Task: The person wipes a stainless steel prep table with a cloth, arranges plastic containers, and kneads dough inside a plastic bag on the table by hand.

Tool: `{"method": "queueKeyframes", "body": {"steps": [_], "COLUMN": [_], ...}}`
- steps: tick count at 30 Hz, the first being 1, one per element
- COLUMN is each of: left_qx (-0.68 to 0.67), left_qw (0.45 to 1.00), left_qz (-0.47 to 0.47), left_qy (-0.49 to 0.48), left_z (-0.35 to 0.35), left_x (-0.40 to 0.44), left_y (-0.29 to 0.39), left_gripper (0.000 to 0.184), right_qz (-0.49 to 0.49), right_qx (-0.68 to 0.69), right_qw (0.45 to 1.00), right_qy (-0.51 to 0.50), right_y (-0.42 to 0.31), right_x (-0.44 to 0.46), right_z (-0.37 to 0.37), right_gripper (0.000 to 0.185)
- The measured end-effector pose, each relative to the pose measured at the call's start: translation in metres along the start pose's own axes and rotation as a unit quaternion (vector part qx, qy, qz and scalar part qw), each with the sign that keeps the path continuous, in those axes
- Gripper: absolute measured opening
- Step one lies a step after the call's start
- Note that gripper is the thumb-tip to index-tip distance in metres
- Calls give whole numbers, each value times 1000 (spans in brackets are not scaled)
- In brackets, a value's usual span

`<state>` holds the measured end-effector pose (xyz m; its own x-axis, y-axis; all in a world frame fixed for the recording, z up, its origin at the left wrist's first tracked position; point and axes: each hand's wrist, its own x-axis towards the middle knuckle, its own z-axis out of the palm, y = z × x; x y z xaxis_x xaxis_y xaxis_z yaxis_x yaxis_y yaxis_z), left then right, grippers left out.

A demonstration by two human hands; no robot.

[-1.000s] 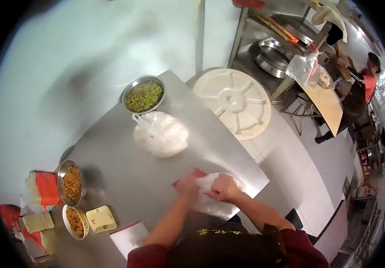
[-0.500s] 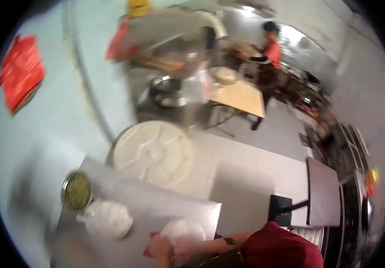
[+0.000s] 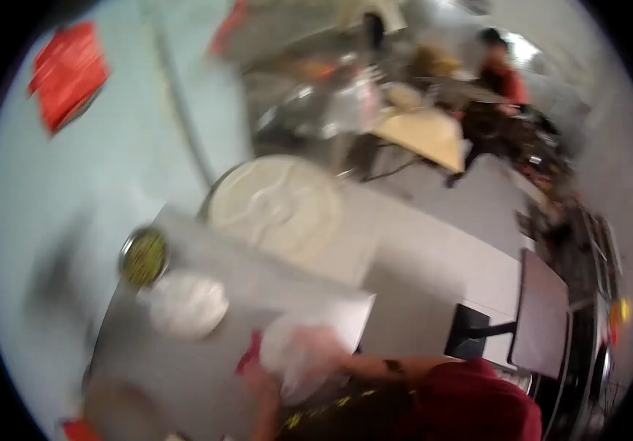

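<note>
A white plastic bag (image 3: 281, 353) with pale contents lies near the front edge of the steel table (image 3: 206, 375). My right hand (image 3: 320, 349) is on the bag, its fingers smeared by motion. My left hand (image 3: 259, 382) is at the bag's left side, close to a red piece (image 3: 250, 353); its fingers are blurred too. Further left sits a second tied white bag (image 3: 188, 305), and behind it a metal bowl of green chopped food (image 3: 144, 257).
Beyond the table stands a large round pale lid (image 3: 276, 206). A brown-topped chair or small table (image 3: 540, 316) is at the right. A person in red (image 3: 504, 77) is at the back near a wooden table (image 3: 426, 136). A red bag (image 3: 70, 73) hangs on the wall.
The view has swung right and up since the first frame, then slightly back down. My right hand has gone from a closed fist to lying over the bag, blurred. The co-worker has turned or bent.
</note>
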<state>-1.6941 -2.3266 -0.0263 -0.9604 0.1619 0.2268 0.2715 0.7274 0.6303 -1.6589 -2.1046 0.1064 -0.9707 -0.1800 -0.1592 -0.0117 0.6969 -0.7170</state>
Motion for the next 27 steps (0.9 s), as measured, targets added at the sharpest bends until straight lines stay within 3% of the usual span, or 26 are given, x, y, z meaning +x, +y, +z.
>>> {"method": "queueKeyframes", "body": {"steps": [1,2,3,5,7,8,9,11,12,13,15,16,17,18,19,20,21,22,24,25,27], "left_qx": [22,-86,-199,-236,-243,-258,-257,-257,-260,-221,-186,-210,-233,-238,-116,0,-1,4,-52,-47,-129], "left_qw": [997,993,959,929,937,942,943,933,933,944,950,957,956,956,992,995,999,998,977,995,991], "left_qz": [50,-81,-201,-277,-248,-213,-212,-226,-217,-195,-168,-172,-176,-172,-42,100,48,24,-131,25,-20], "left_qy": [52,19,-7,-65,-40,-27,-25,-112,-120,-148,-187,-101,-13,-18,-13,-6,-26,-63,-160,-90,-38], "left_z": [1,0,-5,-17,-11,-7,-4,-1,-5,-16,-34,-46,-51,-37,-11,10,8,3,6,15,11], "left_x": [-15,-18,-20,-19,-34,-37,-42,-50,-44,-33,-17,6,20,22,27,35,45,52,60,54,61], "left_y": [0,10,21,42,49,47,40,27,29,37,64,88,101,88,65,56,75,89,91,76,91], "left_gripper": [33,28,26,27,26,26,26,27,27,28,29,30,32,32,34,39,35,33,36,35,31], "right_qz": [3,-66,-105,-91,-47,-2,-4,-34,3,11,-283,-276,-160,-100,-34,17,64,171,94,17,-36], "right_qx": [-41,-33,-150,-128,-394,-204,-203,-117,-101,-107,-85,-89,28,85,138,207,266,273,157,89,26], "right_qw": [999,996,980,987,902,969,969,984,988,986,929,930,979,989,990,966,919,926,951,977,973], "right_qy": [22,56,80,36,170,139,140,133,120,130,223,226,122,70,26,151,285,198,251,192,226], "right_y": [19,54,57,52,65,61,54,29,14,24,50,41,19,16,14,30,45,49,58,79,61], "right_x": [-16,-33,-47,-41,-22,-12,-7,-1,4,9,14,9,1,2,4,5,10,15,18,25,32], "right_z": [4,33,46,66,109,117,113,87,74,78,95,87,70,74,79,112,126,112,103,116,94], "right_gripper": [100,120,124,118,109,97,97,88,76,76,69,69,63,60,58,47,40,41,46,50,27]}}
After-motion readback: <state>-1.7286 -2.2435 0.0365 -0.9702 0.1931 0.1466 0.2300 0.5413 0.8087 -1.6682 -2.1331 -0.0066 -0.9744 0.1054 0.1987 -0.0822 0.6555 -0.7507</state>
